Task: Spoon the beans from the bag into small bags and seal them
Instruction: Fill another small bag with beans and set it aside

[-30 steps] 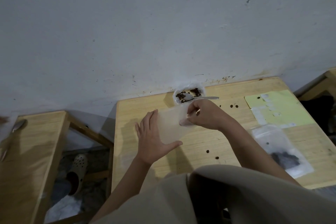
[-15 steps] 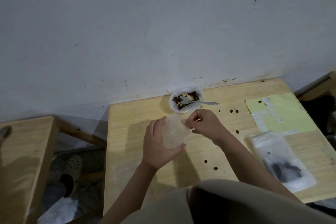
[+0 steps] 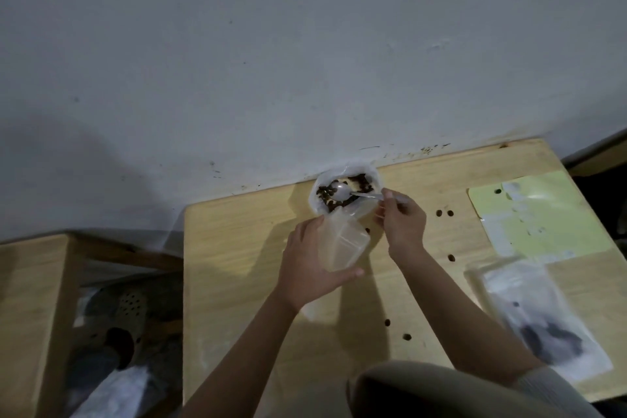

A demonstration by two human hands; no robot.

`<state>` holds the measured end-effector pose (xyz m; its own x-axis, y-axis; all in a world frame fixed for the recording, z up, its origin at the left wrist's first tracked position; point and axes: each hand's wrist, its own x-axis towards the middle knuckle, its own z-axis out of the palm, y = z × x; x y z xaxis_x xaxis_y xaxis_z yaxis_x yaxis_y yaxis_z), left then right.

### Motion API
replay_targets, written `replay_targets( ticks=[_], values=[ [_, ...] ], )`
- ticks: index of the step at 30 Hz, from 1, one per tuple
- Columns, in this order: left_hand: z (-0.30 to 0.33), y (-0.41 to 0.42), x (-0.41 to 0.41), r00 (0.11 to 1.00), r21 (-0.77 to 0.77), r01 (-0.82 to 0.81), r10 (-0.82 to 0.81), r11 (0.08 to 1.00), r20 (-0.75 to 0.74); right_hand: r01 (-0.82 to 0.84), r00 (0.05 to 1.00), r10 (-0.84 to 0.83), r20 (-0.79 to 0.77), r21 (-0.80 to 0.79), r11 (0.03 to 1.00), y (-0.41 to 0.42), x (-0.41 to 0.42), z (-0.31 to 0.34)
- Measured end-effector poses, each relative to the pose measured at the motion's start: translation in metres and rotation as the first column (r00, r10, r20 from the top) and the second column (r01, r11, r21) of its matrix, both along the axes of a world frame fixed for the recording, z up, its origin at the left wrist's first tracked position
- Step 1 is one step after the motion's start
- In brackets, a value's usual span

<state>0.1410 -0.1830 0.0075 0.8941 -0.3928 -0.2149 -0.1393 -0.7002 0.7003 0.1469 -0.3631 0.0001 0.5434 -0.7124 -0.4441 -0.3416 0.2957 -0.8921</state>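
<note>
Change: right hand (image 3: 402, 219) has left the small bag's mouth and reached back to the spoon handle; the bag now stands with its mouth open.
Left hand: left hand (image 3: 307, 268) curls round the small bag (image 3: 342, 244), thumb under its near side, holding it tilted toward the bean bag, likely so a loaded spoon has little way to travel.
Right hand: fingertips pinch the end of the spoon (image 3: 353, 193); the view is blurred, so the grip looks closed but I can't be sure how firm.
Bean bag: bean bag (image 3: 346, 190) sits at the far edge of the table (image 3: 237, 248), against the wall, rim rolled down so the beans (image 3: 339, 202) are exposed.
Spoon: bowl rests on the beans, handle pointing right into the hand.
Small bag versus hands: just beside the bean bag's near rim, left of the right hand.
Filled bag: another bag (image 3: 543, 316), near the right edge, holds dark contents.
Strays: loose beans (image 3: 444, 213) scattered on the table.
</note>
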Motion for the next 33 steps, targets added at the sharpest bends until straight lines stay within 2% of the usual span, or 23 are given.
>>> replay_targets(
  ticks=[2, 4, 7, 9, 11, 12, 16, 21, 26, 33],
  values=[
    [0.003, -0.006, 0.005, 0.998, -0.014, 0.010, -0.011, 1.000, -0.067, -0.139, 0.986, 0.158, 0.043, -0.291, 0.946, -0.003, -0.007, 0.001],
    [0.004, -0.011, 0.009, 0.992, -0.024, 0.013, -0.015, 1.000, -0.123, -0.182, 0.961, 0.261, 0.090, -0.501, 0.846, -0.009, -0.017, 0.006],
    [0.005, -0.016, 0.013, 0.990, -0.019, 0.027, -0.030, 0.999, -0.140, -0.185, 0.900, 0.426, 0.095, -0.800, 0.570, -0.023, -0.027, 0.012],
    [0.005, -0.017, 0.013, 0.994, 0.001, 0.039, -0.039, 0.999, -0.097, -0.192, 0.874, 0.485, 0.029, -0.897, 0.398, -0.031, -0.029, 0.011],
    [0.008, -0.018, 0.011, 0.996, 0.018, 0.046, -0.045, 0.999, -0.077, -0.217, 0.872, 0.488, -0.022, -0.913, 0.346, -0.036, -0.029, 0.007],
    [0.010, -0.018, 0.010, 0.996, 0.021, 0.052, -0.051, 0.998, -0.071, -0.224, 0.885, 0.466, -0.026, -0.900, 0.374, -0.037, -0.029, 0.005],
    [0.016, -0.020, 0.008, 0.995, 0.032, 0.068, -0.065, 0.997, -0.077, -0.153, 0.969, 0.244, 0.028, -0.705, 0.692, -0.038, -0.023, 0.010],
    [0.019, -0.020, 0.009, 0.993, 0.033, 0.076, -0.073, 0.997, -0.098, -0.199, 0.980, 0.177, -0.090, -0.450, 0.871, -0.047, -0.016, 0.000],
    [0.019, -0.022, 0.005, 0.987, 0.024, 0.093, -0.089, 0.995, -0.134, -0.133, 0.987, 0.111, -0.118, -0.193, 0.972, -0.039, -0.014, -0.002],
    [0.016, -0.021, 0.001, 0.985, 0.024, 0.066, -0.061, 0.998, -0.160, -0.066, 0.996, 0.065, -0.061, -0.021, 0.998, -0.031, -0.008, -0.003]
  ],
)
